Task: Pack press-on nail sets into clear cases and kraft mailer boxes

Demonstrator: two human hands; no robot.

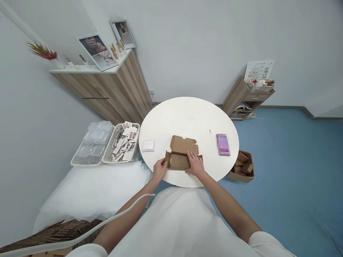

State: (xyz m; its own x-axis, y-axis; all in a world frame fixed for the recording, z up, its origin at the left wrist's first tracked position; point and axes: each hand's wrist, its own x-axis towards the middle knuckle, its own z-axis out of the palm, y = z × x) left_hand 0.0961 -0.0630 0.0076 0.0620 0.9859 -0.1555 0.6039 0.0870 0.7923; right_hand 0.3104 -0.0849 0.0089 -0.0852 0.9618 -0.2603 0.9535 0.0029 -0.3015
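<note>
Folding up a brown cardboard mailer box, by the look of it, at the near side of a white table. Pinching its left end wall between thumb and fingers of the left hand; laying the right hand open across the right end, fingers reaching to the lid crease. Only half-formed, with the lid panel lying back on the far side. Probably calls next for steadying the base and squaring both end walls. Leaving untouched, farther out, a white packet at left and a pixelated purple packet at right. Past the table's left edge, a perforated basket of small printed cards; behind, a wood-grain cabinet.
</note>
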